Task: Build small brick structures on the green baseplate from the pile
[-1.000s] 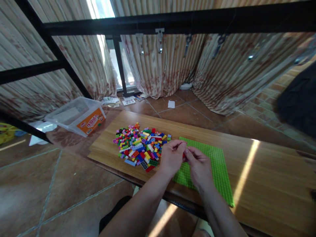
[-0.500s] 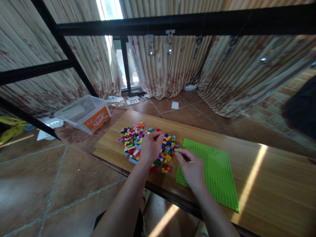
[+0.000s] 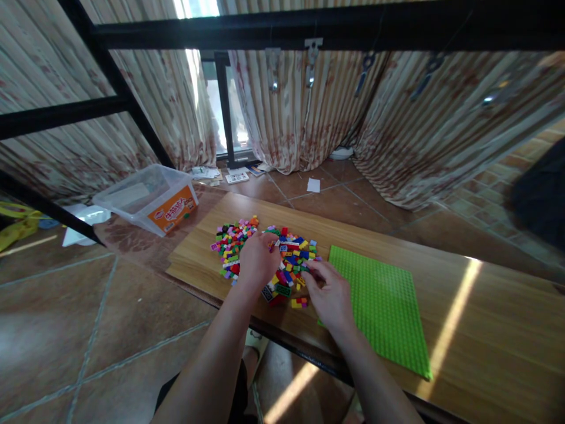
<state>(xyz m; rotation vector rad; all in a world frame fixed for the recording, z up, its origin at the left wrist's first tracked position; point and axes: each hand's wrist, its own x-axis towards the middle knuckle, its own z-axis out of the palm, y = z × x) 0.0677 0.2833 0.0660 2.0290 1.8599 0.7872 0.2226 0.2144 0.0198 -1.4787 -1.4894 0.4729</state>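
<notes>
A heap of small coloured bricks lies on the wooden table, left of a flat green baseplate. My left hand rests palm down on the middle of the heap, its fingers curled among the bricks; what they hold, if anything, is hidden. My right hand sits at the heap's right edge, beside the baseplate's left side, with fingertips pinched among the bricks. A small yellow and red brick cluster lies just left of my right hand.
A clear plastic bin with an orange label stands on the floor at the table's far left. A black metal frame crosses above. Curtains hang behind, with papers on the tiled floor. A dark object sits at far right.
Both hands were together over the baseplate's left edge a second ago. They have moved left and apart: the left onto the heap, the right to the heap's right edge.
</notes>
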